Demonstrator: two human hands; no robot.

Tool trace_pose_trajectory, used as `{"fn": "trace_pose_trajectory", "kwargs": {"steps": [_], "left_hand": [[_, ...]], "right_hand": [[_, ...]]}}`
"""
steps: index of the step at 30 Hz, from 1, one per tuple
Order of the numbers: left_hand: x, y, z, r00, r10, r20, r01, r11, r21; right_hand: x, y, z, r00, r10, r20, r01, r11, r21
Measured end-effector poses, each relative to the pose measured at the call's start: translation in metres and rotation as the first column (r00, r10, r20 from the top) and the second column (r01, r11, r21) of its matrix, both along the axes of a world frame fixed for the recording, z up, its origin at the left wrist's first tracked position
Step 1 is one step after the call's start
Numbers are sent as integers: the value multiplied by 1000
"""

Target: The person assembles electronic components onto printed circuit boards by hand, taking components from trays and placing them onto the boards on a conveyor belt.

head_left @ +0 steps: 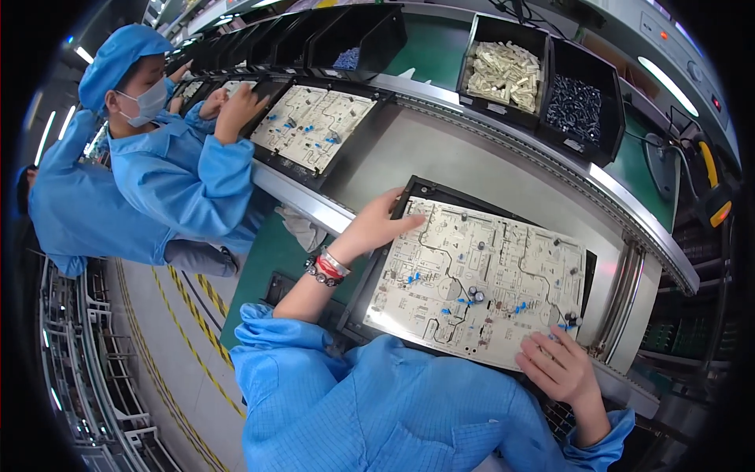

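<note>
A large cream circuit board (480, 271) lies in a black frame (425, 189) right in front of me. Blue and dark round components stand on it in small groups. My left hand (381, 228) rests at the board's upper left corner, thumb over the board and fingers on the frame's edge. It appears to grip that edge. At the lower right corner my right hand (560, 368) lies with its fingers stretched over the board, near a cluster of blue and black components (568, 322). Nothing shows between its fingers.
Beyond the rail stand black bins with cream parts (505, 75) and dark small parts (572, 110). Another framed board (314, 122) sits farther left on the line. A co-worker in blue (185, 169) works there. A yellow and black scanner (712, 185) hangs at right.
</note>
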State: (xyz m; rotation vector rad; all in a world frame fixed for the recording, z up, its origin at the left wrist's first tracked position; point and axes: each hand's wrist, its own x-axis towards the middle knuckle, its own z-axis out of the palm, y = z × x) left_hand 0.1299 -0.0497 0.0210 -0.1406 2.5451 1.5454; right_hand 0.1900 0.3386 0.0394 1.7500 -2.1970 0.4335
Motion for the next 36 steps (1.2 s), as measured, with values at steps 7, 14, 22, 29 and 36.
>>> {"fn": "trace_pose_trajectory", "kwargs": {"steps": [7, 14, 22, 29, 36], "left_hand": [[2, 2, -4, 1000, 21, -23, -15, 975, 223], [-6, 18, -15, 992, 103, -69, -80, 955, 285], [-59, 59, -15, 1000, 26, 17, -30, 917, 398], [-135, 117, -29, 997, -56, 53, 26, 888, 460], [-158, 142, -37, 995, -27, 100, -17, 913, 408]], "right_hand": [[0, 11, 5, 940, -125, 317, 121, 992, 34], [-9, 34, -62, 154, -206, 966, 888, 459, -44], [-54, 47, -56, -78, 107, 991, 960, 275, 46], [-101, 112, -61, -108, 22, 994, 975, 199, 102], [-117, 120, -62, -71, 12, 997, 971, 231, 66]]}}
